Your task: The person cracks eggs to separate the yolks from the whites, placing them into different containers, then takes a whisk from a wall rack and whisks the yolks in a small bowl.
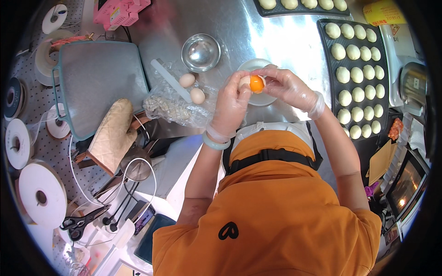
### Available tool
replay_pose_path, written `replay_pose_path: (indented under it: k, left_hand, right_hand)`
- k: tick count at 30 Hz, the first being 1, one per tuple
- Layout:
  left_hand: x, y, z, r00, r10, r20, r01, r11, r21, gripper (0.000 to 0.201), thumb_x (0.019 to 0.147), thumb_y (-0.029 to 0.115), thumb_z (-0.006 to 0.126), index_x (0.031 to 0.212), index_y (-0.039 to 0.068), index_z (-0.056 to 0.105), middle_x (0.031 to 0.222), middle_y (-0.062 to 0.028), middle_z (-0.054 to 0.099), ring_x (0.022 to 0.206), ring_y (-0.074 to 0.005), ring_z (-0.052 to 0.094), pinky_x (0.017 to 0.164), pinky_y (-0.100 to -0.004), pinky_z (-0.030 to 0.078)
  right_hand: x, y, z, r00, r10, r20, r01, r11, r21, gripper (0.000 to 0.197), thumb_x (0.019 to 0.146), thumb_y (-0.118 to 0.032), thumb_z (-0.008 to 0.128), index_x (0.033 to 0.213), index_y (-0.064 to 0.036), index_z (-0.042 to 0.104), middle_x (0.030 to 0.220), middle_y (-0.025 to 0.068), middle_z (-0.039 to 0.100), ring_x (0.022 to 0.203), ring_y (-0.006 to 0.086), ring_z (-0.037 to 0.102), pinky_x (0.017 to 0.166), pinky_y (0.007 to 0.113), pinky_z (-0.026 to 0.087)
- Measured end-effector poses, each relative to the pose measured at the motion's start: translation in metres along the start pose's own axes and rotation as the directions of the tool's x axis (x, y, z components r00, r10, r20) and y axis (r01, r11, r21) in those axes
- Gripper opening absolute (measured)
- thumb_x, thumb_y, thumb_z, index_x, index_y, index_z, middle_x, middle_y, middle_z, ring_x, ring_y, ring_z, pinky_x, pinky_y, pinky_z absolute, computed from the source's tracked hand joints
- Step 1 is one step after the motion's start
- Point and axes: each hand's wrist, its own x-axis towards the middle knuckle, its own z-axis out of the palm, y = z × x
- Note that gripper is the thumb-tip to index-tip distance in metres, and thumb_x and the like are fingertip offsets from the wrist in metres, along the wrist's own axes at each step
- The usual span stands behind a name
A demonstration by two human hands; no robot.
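Note:
Over a white bowl (254, 64), a cracked egg (245, 83) is held between both gloved hands, its orange yolk (257, 83) showing whole between the shell parts. My left hand (230, 101) is closed round the shell on the left side. With its fingertips, my right hand (290, 87) grips the shell's right edge, which is mostly hidden. Clear plastic gloves cover both hands. Two whole eggs (197, 95) lie left of my left hand on a crumpled clear plastic bag, beside a pale flat strip (170, 80). Behind them stands a shiny metal bowl (201, 53).
Black trays (338, 94) with rows of round dough balls occupy the right and far right of the steel table (161, 23). At left are a grey rectangular board (99, 78), an oven mitt (113, 133), black scissors (83, 223), ribbon spools (41, 195) and a white cable.

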Motion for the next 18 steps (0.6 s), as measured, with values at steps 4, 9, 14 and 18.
replay_pose_path:
  k: [4,9,14,18]
  left_hand:
    - [0.000,-0.007,-0.001,0.999,-0.019,0.042,0.024,0.993,-0.119,0.026,0.096,0.009,0.045,0.120,0.001,0.051,0.104,-0.0050,0.059,0.091,-0.0088,0.055,0.079,-0.0245,0.047]
    - [0.000,-0.009,-0.001,0.995,-0.060,0.081,0.080,0.956,-0.281,0.027,0.098,0.012,0.046,0.121,0.001,0.050,0.107,-0.0044,0.057,0.093,-0.0086,0.054,0.080,-0.0237,0.046]
    - [-0.001,-0.013,0.000,0.992,-0.091,0.091,0.121,0.902,-0.414,0.026,0.099,0.015,0.047,0.120,0.002,0.052,0.104,-0.0029,0.057,0.089,-0.0070,0.053,0.079,-0.0226,0.045]
    - [-0.002,-0.011,-0.002,0.993,-0.090,0.081,0.117,0.877,-0.466,0.026,0.098,0.017,0.046,0.119,0.003,0.053,0.103,-0.0021,0.057,0.088,-0.0064,0.052,0.078,-0.0220,0.045]
  right_hand:
    - [0.000,-0.003,0.006,0.992,-0.104,-0.066,0.089,0.975,-0.206,0.038,0.085,-0.002,0.059,0.123,-0.0003,0.058,0.102,0.0136,0.061,0.089,0.0205,0.063,0.083,0.030,0.050]
    - [-0.002,-0.019,0.011,0.984,-0.170,-0.059,0.124,0.878,-0.462,0.039,0.079,0.002,0.058,0.118,-0.0005,0.060,0.096,0.0166,0.058,0.084,0.0304,0.061,0.079,0.034,0.050]
    - [-0.006,-0.031,0.017,0.973,-0.219,-0.072,0.144,0.821,-0.553,0.040,0.077,0.006,0.059,0.116,0.0006,0.061,0.090,0.0129,0.057,0.078,0.0253,0.061,0.077,0.033,0.052]
    - [-0.008,-0.038,0.018,0.968,-0.240,-0.077,0.160,0.822,-0.546,0.040,0.076,0.008,0.060,0.116,0.0028,0.061,0.089,0.0120,0.057,0.078,0.0242,0.061,0.077,0.033,0.052]
